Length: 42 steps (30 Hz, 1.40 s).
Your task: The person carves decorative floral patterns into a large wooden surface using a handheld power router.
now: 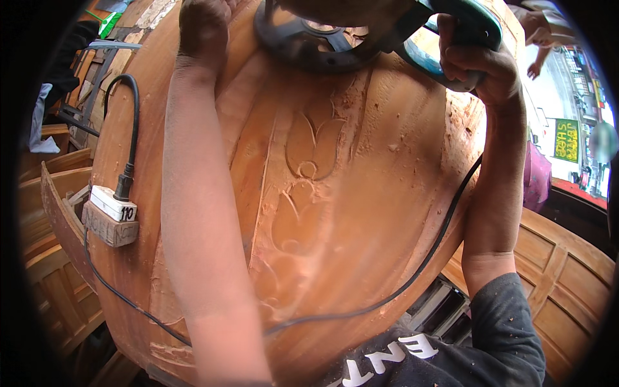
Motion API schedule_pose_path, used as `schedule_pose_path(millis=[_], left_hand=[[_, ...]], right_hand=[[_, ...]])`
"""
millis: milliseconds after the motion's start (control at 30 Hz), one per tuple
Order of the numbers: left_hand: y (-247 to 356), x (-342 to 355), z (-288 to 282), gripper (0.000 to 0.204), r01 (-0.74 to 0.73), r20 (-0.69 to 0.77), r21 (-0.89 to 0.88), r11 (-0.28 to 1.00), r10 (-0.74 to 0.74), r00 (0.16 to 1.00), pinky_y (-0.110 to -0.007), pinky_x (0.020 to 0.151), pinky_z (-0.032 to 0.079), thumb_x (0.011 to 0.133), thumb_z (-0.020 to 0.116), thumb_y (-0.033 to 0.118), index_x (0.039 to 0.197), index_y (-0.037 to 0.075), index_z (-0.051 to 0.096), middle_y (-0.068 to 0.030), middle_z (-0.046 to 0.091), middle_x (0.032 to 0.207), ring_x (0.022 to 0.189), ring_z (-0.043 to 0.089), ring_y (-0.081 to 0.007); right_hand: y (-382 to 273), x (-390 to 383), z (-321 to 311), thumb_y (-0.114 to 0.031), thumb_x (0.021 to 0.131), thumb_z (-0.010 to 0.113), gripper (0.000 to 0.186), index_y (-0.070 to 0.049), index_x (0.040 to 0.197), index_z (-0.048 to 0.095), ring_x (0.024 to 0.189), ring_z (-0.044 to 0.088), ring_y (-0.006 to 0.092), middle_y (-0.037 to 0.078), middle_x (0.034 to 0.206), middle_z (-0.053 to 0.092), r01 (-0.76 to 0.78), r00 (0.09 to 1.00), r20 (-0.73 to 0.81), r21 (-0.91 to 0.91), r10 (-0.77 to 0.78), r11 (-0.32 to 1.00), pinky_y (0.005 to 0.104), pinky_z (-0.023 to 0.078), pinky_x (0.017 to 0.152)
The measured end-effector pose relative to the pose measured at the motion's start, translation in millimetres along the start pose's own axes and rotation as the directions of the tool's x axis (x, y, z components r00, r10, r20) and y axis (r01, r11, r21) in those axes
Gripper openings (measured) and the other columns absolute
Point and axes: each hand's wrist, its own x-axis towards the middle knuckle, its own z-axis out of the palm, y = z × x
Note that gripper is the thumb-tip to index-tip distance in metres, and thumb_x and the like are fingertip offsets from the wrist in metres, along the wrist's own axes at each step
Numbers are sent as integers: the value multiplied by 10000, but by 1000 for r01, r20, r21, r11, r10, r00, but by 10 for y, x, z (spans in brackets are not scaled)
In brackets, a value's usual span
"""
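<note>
My right hand (480, 64) is wrapped round the teal loop handle of a power router (332, 55). The router's dark round base rests on a broad brown wooden panel (393, 187), and its top runs out of view. At the upper edge, my left hand (205, 26) is closed in a fist over the panel, left of the router base; what it grips, if anything, is hidden. Tulip-shaped outlines (314, 145) are carved down the panel's middle, with wood shavings scattered around them. My left forearm covers part of the panel.
A black cord (387, 300) crosses the panel under my left forearm. A white socket box (113, 203) with a black plug sits at the panel's left edge. Panelled wooden doors (558, 271) stand at the right, more at the left. Another person (545, 29) is at upper right, beside a street.
</note>
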Motion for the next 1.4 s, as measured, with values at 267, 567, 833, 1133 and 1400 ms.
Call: schedule_pose_path(millis=[267,567,833,1133,1400], left_hand=[[7,-41,5,417,-69,-61,118,991,76,995,-305,966,436,1094,471,496,1313,176,622,38,667,1162,1038,570,-93],[-41,-6,-60,452,-91,-39,118,989,96,995,-320,1022,428,1130,386,418,1459,148,537,21,623,1338,1207,574,-127],[-70,-11,-101,535,-148,-16,117,982,151,988,-351,1097,398,1143,336,366,1593,79,375,-31,527,1498,1325,516,-143],[5,-18,-7,401,-68,11,-20,998,68,998,-358,1078,429,1134,398,382,1344,92,581,-24,653,1259,1208,592,-161],[-24,30,-86,361,-75,56,-36,997,77,995,-357,1071,450,1132,420,366,1291,102,607,-37,660,1217,1164,601,-149]], right_hand=[[-13,-12,90,77,755,663,660,49,1402,531,438,395,84,75,756,568,-56,998,50,188,47,981,248,270,406],[45,-50,-15,-104,745,691,350,44,1056,624,523,524,124,72,684,571,-70,995,-89,-250,49,966,266,421,504],[-14,-79,36,-82,727,724,325,19,1026,645,570,560,113,51,726,587,-93,991,-116,-242,67,966,265,420,525],[5,-122,81,-69,725,729,342,34,1042,651,570,556,115,45,729,594,-117,983,-159,-184,88,976,263,435,544],[-12,-138,78,-75,732,736,356,25,1068,676,577,556,112,36,732,604,-144,980,-164,-204,111,968,260,427,547]])
